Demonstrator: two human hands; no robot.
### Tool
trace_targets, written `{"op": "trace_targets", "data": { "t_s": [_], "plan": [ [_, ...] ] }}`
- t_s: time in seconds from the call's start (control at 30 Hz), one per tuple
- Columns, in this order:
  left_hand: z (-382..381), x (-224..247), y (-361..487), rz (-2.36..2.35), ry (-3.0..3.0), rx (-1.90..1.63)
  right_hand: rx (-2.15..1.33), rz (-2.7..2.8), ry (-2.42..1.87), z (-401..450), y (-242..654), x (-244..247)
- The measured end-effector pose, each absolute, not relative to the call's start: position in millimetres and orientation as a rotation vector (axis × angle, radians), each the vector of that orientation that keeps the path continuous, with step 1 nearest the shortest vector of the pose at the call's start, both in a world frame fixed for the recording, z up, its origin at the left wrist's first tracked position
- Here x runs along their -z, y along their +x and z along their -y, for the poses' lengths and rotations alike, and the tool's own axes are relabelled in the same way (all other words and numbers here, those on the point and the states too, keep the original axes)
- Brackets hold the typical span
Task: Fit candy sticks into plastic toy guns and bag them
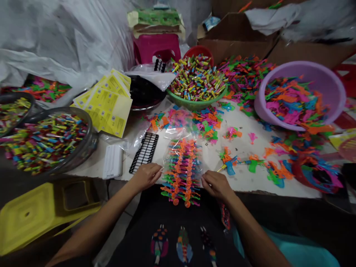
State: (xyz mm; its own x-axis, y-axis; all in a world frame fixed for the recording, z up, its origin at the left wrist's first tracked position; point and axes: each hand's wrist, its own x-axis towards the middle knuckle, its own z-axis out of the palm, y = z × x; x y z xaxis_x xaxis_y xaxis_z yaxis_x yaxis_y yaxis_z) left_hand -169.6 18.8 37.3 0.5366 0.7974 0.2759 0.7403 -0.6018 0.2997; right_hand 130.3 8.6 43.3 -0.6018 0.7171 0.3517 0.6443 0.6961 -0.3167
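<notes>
Between my hands lies a long stack of colourful plastic toy pieces [182,174] in orange, green, pink and blue, with orange discs in two rows. Its far part is inside a clear plastic bag [178,132], while the near end sticks out over the table edge. My left hand [146,177] is closed in a pinch on the bag's left edge. At the right edge, my right hand [218,184] pinches the bag as well. A black slotted rack [144,152] lies beyond my left hand. Small toy guns [230,165] lie beyond my right hand.
A purple basin [340,92] of toy pieces stands at the right. A green basin [191,104] holds small colourful tubes, as does a dark basin [90,128] at left. Yellow printed sheets [108,107], a white box-like device [112,162] and a yellow stool [27,215] are also at left.
</notes>
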Motion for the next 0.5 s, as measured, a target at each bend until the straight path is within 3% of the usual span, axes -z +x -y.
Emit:
{"op": "trace_targets", "data": {
  "t_s": [0.23, 0.5],
  "plan": [
    [29.0, -43.6, -177.8, -1.021, 2.66, -0.594, -0.29, 2.578, -0.908, 31.0, 132.3, -59.3],
    [71.1, -11.8, -190.4, -0.832, 2.648, -0.638, -0.378, 2.692, -0.722, 58.5, 129.0, -52.5]
  ]
}}
